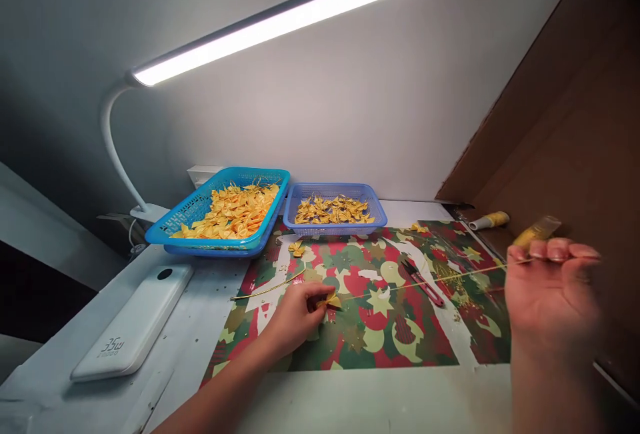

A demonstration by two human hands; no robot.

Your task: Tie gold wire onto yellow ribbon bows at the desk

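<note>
Between the thumb and fingers of my left hand [303, 311] is a small yellow ribbon bow [330, 301], held low over the patterned sheet [420, 344]. A thin yellow thread [465, 275] stretches from near the bow across to my right hand [553, 294]. My right hand is raised at the right, palm up, with its fingers curled on the thread's end. Under the thread lie thread snips [424, 284] with red handles. A gold cord [270, 289] lies left of my left hand, and another yellow bow [297, 248] rests on the sheet behind it.
A blue basket [167, 221] heaped with yellow bows stands at the back left, beside a smaller basket [335, 226] of bows. A power bank [133, 324] lies at left. Thread spools [490, 221] are by the cardboard wall [565, 141]. A lamp [295, 17] hangs overhead.
</note>
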